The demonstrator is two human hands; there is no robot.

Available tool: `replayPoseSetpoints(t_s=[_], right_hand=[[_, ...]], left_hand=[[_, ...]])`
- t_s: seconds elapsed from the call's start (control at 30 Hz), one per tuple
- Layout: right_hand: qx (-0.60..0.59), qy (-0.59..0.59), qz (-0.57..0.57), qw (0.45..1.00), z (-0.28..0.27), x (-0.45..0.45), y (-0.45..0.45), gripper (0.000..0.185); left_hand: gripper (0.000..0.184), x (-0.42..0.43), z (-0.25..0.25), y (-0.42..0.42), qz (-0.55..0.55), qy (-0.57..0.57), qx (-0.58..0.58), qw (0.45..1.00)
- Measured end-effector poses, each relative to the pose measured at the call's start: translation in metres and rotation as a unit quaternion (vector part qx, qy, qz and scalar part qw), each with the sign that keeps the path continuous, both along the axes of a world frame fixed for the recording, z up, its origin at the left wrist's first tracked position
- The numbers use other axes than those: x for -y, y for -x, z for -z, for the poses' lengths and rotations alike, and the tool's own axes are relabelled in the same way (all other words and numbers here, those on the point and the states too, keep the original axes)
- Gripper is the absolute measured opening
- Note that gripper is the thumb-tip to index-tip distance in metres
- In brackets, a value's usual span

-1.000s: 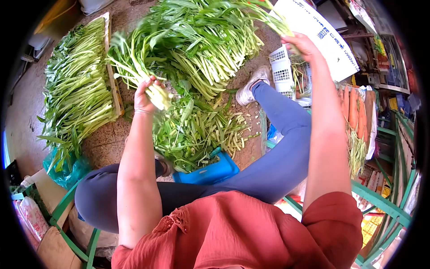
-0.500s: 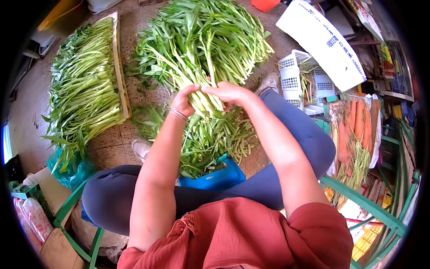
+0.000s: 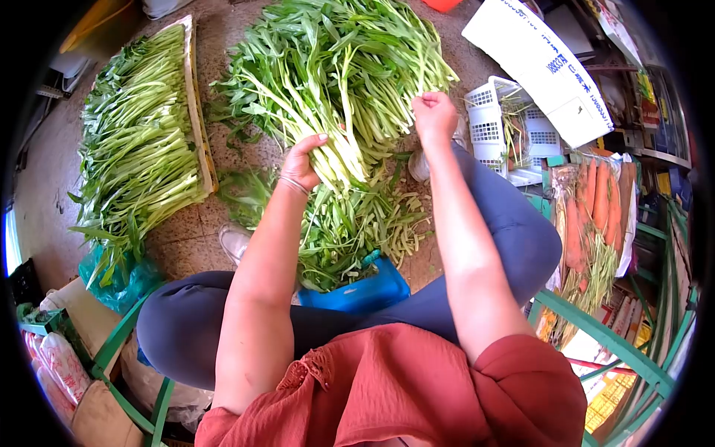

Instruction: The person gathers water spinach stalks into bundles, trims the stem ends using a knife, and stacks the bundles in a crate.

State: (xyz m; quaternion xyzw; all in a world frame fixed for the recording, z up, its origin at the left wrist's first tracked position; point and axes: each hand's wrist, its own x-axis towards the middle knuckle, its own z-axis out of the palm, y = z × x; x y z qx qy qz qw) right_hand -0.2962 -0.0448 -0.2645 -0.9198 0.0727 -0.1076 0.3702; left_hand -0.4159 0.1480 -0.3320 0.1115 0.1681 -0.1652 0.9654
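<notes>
My left hand (image 3: 303, 162) is wrapped round a bunch of leafy green stalks (image 3: 339, 160), whose pale cut ends point down toward me. To its right, my right hand (image 3: 435, 115) is closed at the right edge of the large pile of greens (image 3: 372, 59); its fingertips pinch there, and what they hold, if anything, is too small to name. Below the bunch lie loose leaves and short stem pieces (image 3: 335, 231), partly over a blue container (image 3: 357, 289) between my legs.
Rows of greens (image 3: 141, 141) lie on a flat board at the left, above a teal plastic bag (image 3: 119, 279). On the right are a white basket (image 3: 485, 130), a white box panel (image 3: 540, 71), carrots (image 3: 596, 201) and a green metal frame (image 3: 611, 339).
Both hands came together at the bunch in front of me. Since then my right hand has let go of it and moved right and up to the pile's edge, while my left hand stayed.
</notes>
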Motion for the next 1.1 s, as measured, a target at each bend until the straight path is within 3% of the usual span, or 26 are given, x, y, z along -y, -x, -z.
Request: replayPoseSetpoints(t_s=[0.07,0.13,0.2,0.27,0.33,0.37,0.4,0.43,0.47,0.5,0.6,0.63,0.7,0.8,0.87,0.93,1.03,1.07,1.1], right_hand=[[0.056,0.009,-0.079,0.995,-0.004,-0.013,0.032,0.016],[-0.050,-0.040,-0.182,0.981,-0.006,-0.031,0.069,0.017],[-0.082,-0.039,-0.277,0.957,0.000,-0.051,0.097,0.010],[-0.030,-0.011,-0.320,0.947,0.008,-0.053,0.106,0.009],[-0.376,-0.114,-0.288,0.873,-0.044,-0.059,0.088,0.020],[-0.362,-0.141,-0.230,0.892,-0.035,-0.051,0.072,0.019],[-0.215,-0.145,-0.189,0.947,0.007,-0.037,0.052,0.019],[-0.099,-0.076,-0.137,0.983,0.031,-0.029,0.030,0.019],[-0.082,0.066,-0.100,0.989,0.041,-0.023,0.011,0.031],[-0.083,0.221,-0.106,0.966,0.040,-0.021,0.000,0.040],[-0.167,0.341,-0.147,0.913,0.052,-0.018,-0.018,0.040],[-0.168,0.338,-0.145,0.914,0.041,-0.019,-0.025,0.040],[-0.344,0.234,-0.167,0.894,0.018,-0.017,-0.040,0.036],[-0.221,0.172,-0.211,0.936,0.005,0.006,-0.056,0.037],[-0.300,0.006,-0.149,0.942,-0.027,0.006,-0.055,0.024],[-0.276,-0.018,-0.141,0.951,-0.056,0.006,-0.049,0.022],[-0.090,-0.015,-0.147,0.985,-0.075,0.003,-0.037,0.022],[-0.090,-0.014,-0.150,0.984,-0.077,-0.001,-0.026,0.022],[-0.036,0.052,-0.128,0.990,-0.086,-0.016,-0.004,0.023]], left_hand=[[0.043,0.000,0.010,0.000,-0.018,-0.018,-0.029,0.999],[0.034,-0.003,0.010,0.003,-0.024,-0.030,-0.066,0.997],[0.039,-0.004,0.012,0.005,-0.018,-0.044,-0.044,0.998],[0.039,-0.007,-0.025,0.012,-0.004,-0.024,0.021,0.999],[0.051,-0.017,-0.009,0.016,0.024,-0.029,0.012,0.999],[0.050,-0.016,-0.009,0.017,-0.006,-0.045,0.015,0.999],[0.049,-0.015,-0.009,0.016,-0.036,-0.060,0.018,0.997],[0.050,-0.016,-0.017,0.015,-0.051,-0.058,0.002,0.997],[0.048,-0.017,-0.023,0.012,-0.060,-0.023,0.008,0.998],[0.047,-0.017,-0.029,0.006,-0.078,-0.010,0.035,0.996],[0.046,-0.025,-0.053,-0.011,-0.118,0.060,0.144,0.981],[0.047,-0.028,-0.051,-0.016,-0.145,0.108,0.167,0.969],[0.050,-0.031,-0.053,-0.022,-0.197,0.153,0.187,0.950],[0.054,-0.034,-0.043,-0.023,-0.196,0.141,0.162,0.957],[0.060,-0.030,-0.029,-0.017,-0.199,0.128,0.154,0.959],[0.062,-0.027,-0.020,-0.012,-0.180,0.118,0.113,0.970],[0.061,-0.022,-0.019,-0.002,-0.160,0.103,0.098,0.977],[0.062,-0.021,-0.019,0.000,-0.148,0.089,0.101,0.980],[0.060,-0.019,-0.020,0.002,-0.141,0.073,0.101,0.982]])
